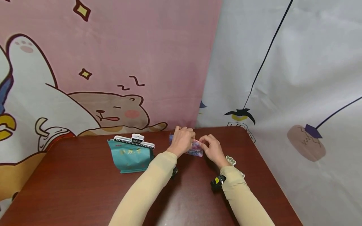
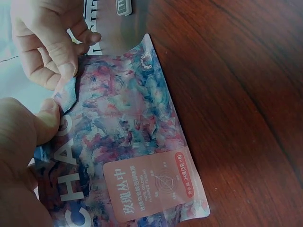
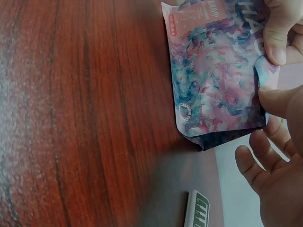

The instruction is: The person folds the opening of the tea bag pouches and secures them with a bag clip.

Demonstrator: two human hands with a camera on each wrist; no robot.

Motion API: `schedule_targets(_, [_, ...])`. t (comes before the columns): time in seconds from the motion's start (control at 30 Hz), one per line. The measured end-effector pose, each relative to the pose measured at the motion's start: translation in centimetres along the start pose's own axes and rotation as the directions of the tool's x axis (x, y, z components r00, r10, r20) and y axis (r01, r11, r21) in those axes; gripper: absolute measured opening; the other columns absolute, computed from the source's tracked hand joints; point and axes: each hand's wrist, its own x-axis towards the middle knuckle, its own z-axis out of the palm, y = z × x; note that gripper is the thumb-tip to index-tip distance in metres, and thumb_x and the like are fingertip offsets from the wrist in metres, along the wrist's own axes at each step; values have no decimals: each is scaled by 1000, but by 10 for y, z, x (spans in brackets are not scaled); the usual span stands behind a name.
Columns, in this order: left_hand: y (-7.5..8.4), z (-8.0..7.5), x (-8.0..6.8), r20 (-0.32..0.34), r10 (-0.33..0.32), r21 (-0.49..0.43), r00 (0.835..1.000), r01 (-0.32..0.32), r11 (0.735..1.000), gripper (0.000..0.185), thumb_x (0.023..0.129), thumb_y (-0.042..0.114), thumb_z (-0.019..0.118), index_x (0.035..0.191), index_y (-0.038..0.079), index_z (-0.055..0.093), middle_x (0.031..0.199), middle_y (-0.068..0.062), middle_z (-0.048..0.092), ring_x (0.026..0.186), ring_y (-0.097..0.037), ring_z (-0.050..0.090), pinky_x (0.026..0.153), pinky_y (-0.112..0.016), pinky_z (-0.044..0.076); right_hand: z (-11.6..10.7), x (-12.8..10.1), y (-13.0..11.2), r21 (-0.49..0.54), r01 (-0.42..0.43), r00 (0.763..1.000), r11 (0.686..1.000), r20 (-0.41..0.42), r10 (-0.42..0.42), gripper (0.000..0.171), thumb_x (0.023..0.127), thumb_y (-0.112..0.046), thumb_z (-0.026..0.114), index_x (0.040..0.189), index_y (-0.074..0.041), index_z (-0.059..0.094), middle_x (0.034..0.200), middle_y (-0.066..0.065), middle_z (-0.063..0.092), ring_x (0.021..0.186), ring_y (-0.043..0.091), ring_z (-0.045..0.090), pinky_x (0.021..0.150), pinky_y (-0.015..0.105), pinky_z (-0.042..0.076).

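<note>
- Patterned pouch (image 1: 196, 149): pink, blue and purple, located near the far side of the brown table (image 1: 85, 191), between both hands. Whether its lower edge touches the tabletop I cannot tell.
- Left hand (image 1: 182, 141): I see it grasping the pouch's edge beside the large white lettering, thumb laid on the printed face; its remaining fingers are largely hidden from me.
- Right hand (image 1: 213, 150): thumb and forefinger pinch the same edge nearer the corner; in my right wrist view the other fingers are loosely curved behind.
- Folded flap (image 2: 68, 96): a pale blue portion of the edge, turned over between the two thumbs.
- Pink label (image 2: 149, 187): on the printed face, bearing white characters.
- Teal bag (image 1: 131, 160): on the table, left of the left hand, with a white clip (image 1: 137, 138) with a black-and-white keyboard strip across its top.
- Second clip (image 1: 231, 160): white and green, beside the right wrist, partly covered by the sleeve (image 1: 237, 185) from my head view.
</note>
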Motion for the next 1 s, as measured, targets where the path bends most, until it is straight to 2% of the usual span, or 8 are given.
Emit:
schedule_targets(0.1, [0, -4, 0, 16, -23, -36, 1000, 23, 999, 10, 92, 23, 80, 82, 21, 79, 81, 6, 65, 80, -16, 60, 85, -39, 39, 1, 1, 1, -6, 27, 999, 1000, -25, -27, 8, 91, -4, 76, 91, -8, 70, 89, 11, 62, 86, 31, 61, 77, 44, 47])
schedule_targets(0.27, [-5, -11, -3, 10, -55, -102, 998, 56, 993, 15, 91, 34, 79, 86, 19, 82, 82, 4, 67, 83, -17, 65, 87, -41, 41, 2, 4, 0, -26, 39, 998, 999, -45, -40, 12, 90, 1, 75, 89, -9, 68, 89, 12, 62, 86, 31, 61, 76, 45, 46])
schedule_targets(0.5, [-17, -14, -10, -28, -72, -185, 997, 66, 980, 12, 92, 27, 80, 90, 15, 82, 83, 1, 67, 83, -22, 64, 79, -40, 48, 2, 5, -1, -26, 10, 999, 1000, -35, -10, 10, 91, 0, 75, 90, -8, 69, 90, 12, 63, 86, 31, 61, 76, 44, 45])
schedule_targets(0.77, [-20, -10, -10, -69, -46, -174, 997, 34, 984, 9, 92, 21, 79, 89, 14, 83, 82, 0, 68, 82, -23, 64, 75, -39, 49, 0, 2, -2, -33, -46, 999, 998, 2, 46, 6, 93, -7, 76, 96, -6, 71, 96, 12, 64, 91, 31, 63, 81, 45, 47])
schedule_targets(1.0, [-22, -8, -11, -68, -35, -171, 997, 23, 985, 10, 94, 23, 77, 95, 14, 84, 85, 0, 70, 84, -23, 64, 77, -39, 49, -3, 1, -5, -33, -76, 997, 997, 14, 76, 5, 94, -6, 75, 98, -7, 73, 98, 12, 64, 94, 32, 63, 84, 48, 48])
